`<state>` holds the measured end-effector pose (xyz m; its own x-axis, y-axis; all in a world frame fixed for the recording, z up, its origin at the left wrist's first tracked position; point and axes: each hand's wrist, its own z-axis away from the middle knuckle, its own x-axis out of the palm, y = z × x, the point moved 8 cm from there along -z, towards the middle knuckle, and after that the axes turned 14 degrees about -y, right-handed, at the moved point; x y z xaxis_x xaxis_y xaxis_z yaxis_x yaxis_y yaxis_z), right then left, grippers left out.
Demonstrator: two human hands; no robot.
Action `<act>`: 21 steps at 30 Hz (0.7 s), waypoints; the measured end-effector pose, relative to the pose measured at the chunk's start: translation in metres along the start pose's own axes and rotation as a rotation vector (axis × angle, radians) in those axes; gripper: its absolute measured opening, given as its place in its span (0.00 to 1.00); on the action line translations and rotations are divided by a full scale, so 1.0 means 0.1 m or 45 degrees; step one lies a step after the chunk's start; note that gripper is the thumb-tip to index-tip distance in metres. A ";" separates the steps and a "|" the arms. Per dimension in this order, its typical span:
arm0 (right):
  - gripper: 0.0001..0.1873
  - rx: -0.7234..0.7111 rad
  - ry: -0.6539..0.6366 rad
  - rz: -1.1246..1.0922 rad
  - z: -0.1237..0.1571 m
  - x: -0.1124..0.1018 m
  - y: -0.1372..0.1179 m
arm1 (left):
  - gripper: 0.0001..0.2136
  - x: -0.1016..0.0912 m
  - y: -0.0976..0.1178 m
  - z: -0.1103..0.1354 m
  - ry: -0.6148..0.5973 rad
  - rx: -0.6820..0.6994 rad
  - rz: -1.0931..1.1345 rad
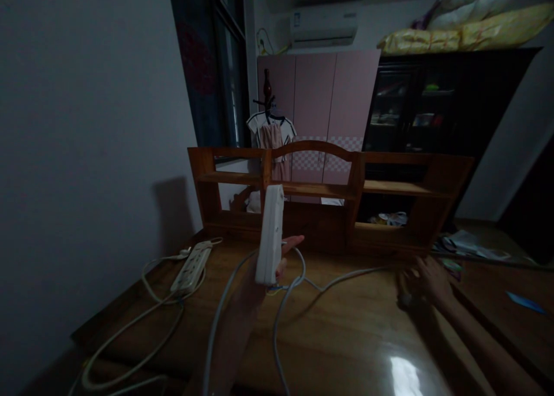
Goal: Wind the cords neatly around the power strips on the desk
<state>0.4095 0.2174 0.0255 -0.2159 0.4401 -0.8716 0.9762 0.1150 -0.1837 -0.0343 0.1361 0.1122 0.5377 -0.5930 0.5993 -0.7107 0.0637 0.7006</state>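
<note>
My left hand (264, 275) holds a white power strip (270, 234) upright above the wooden desk (346, 338), fingers wrapped round its lower end. Its grey-white cable (281, 309) loops down across the desk. My right hand (426, 277) rests on the desk at the right with fingers spread flat, close to where a cable (355, 275) runs toward it. A second white power strip (191, 266) lies flat at the desk's left side, its cord (142, 332) trailing over the left edge.
A low wooden shelf unit (329, 200) stands across the back of the desk. Papers (467, 243) and a blue scrap (526, 303) lie at the right. A wall is close on the left; a pink wardrobe (333, 96) and dark cabinet (433, 107) stand behind.
</note>
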 end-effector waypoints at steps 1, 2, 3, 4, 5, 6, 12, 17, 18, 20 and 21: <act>0.25 -0.057 -0.048 -0.040 0.02 0.06 -0.22 | 0.31 0.04 -0.04 -0.04 -0.016 -0.008 -0.009; 0.28 -0.122 -0.087 -0.075 0.06 0.10 -0.49 | 0.30 0.09 -0.08 -0.08 -0.030 -0.012 -0.018; 0.31 -0.213 -0.150 -0.141 0.12 0.13 -0.82 | 0.29 0.13 -0.12 -0.11 -0.041 -0.011 -0.027; 0.34 -0.345 -0.286 -0.356 0.20 0.18 -1.18 | 0.28 0.17 -0.16 -0.13 -0.051 -0.011 -0.034; 0.35 -0.467 -0.448 -0.552 0.31 0.21 -1.56 | 0.27 0.22 -0.19 -0.15 -0.063 -0.014 -0.043; 0.36 -0.559 -0.591 -0.704 0.42 0.21 -1.92 | 0.25 0.27 -0.22 -0.17 -0.081 -0.023 -0.056; 0.15 -0.667 -0.755 -1.176 0.64 -0.04 -2.84 | 0.23 0.52 -0.22 -0.12 -0.134 -0.059 -0.181; 0.14 -0.662 -0.573 -0.880 0.45 -0.05 -2.65 | 0.24 0.52 -0.17 -0.02 -0.082 -0.082 -0.198; 0.14 -0.651 -0.558 -0.812 0.40 0.00 -2.59 | 0.24 0.51 -0.17 -0.03 -0.081 -0.102 -0.196; 0.15 -0.611 -0.549 -0.716 0.27 0.13 -2.44 | 0.27 0.49 -0.19 -0.07 -0.079 -0.155 -0.192; 0.16 -0.589 -0.548 -0.683 0.20 0.20 -2.35 | 0.28 0.49 -0.20 -0.09 -0.077 -0.181 -0.192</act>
<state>0.1760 0.1816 0.0420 -0.5320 -0.1477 -0.8338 0.6158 0.6084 -0.5007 0.0102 0.1135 0.1311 0.6018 -0.6510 0.4627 -0.5509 0.0810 0.8306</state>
